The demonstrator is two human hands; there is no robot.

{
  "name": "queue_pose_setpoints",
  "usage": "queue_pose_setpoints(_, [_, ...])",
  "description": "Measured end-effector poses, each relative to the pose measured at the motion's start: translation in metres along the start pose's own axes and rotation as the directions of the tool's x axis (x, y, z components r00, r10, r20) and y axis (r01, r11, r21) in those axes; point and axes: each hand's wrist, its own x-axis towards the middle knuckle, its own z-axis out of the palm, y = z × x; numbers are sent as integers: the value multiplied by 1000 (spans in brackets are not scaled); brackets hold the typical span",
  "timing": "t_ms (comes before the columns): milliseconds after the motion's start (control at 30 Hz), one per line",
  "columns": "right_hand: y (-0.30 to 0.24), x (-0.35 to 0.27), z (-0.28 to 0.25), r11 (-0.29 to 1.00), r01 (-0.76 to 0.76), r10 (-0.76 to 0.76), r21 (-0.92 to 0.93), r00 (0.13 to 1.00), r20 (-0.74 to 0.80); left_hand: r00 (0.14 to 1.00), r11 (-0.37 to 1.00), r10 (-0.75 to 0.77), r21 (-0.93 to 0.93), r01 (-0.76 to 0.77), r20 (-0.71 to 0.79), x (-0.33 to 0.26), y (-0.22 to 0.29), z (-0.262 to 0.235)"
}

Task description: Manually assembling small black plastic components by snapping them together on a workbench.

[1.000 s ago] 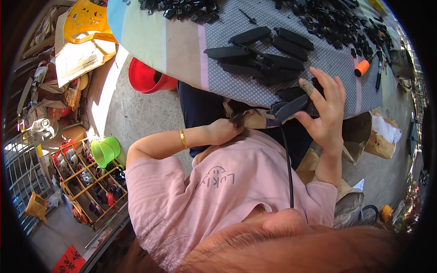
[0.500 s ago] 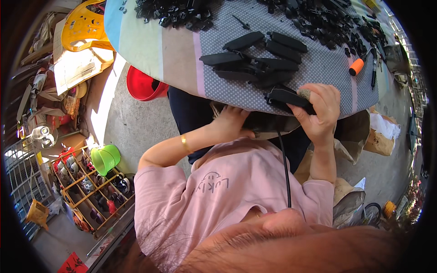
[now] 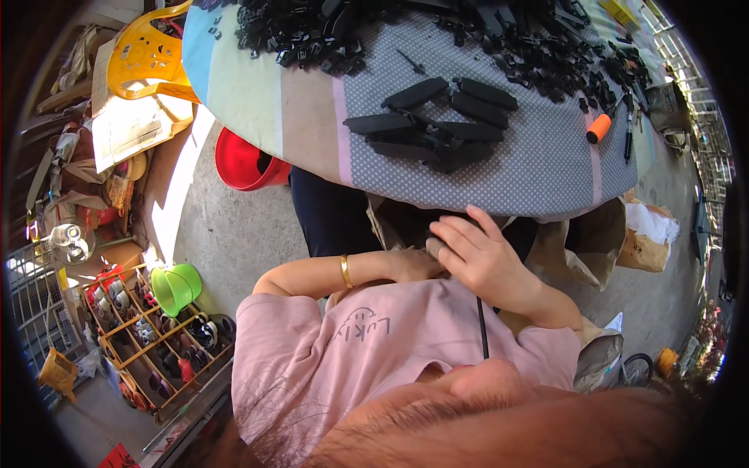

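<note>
Both hands meet over my lap, just below the table's near edge. My right hand [image 3: 482, 253] reaches in from the right, its fingers bent over something dark beneath them. One finger wears a greyish cover. What the dark thing is stays hidden. My left hand [image 3: 415, 266], with a gold bangle [image 3: 346, 271] behind the wrist, lies against it, its fingers mostly covered. Several long black plastic parts [image 3: 413, 93] lie in a loose cluster on the dotted tablecloth [image 3: 538, 175] beyond my hands. A brown paper bag [image 3: 381, 222] shows beside my lap, under the table.
Heaps of small black pieces [image 3: 300, 35] spread across the table's far side. At right lie an orange-handled tool [image 3: 598, 129] and a black pen [image 3: 629, 136]. A red bucket [image 3: 242, 160] and a green bucket [image 3: 175, 287] stand left, near a shoe rack [image 3: 152, 335].
My right hand has drawn back from the table edge to my lap; the black plastic part it held is out of sight. My left hand has moved closer to my body.
</note>
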Motion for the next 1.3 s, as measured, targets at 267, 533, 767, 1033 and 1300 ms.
queue_pose_setpoints(267, [55,59,-46,966,-191,149,-173,962,-230,988,998,48,36,-43,-147,11,-18,21])
queue_pose_setpoints(533, [53,64,-28,983,-176,165,-60,975,-152,986,997,64,-32,-70,-151,11,-24,22])
queue_pose_setpoints(767, [9,28,-17,999,24,-22,33,999,-43,985,988,135,-63,-143,-107,16,-31,25])
queue_pose_setpoints(1033, [12,42,-11,849,388,-400,360,916,-44,978,992,118,-23,-124,-171,3,-18,20])
queue_pose_setpoints(1300, [47,115,-18,998,-38,29,-51,984,-175,995,1000,26,-5,-27,-97,9,-15,17])
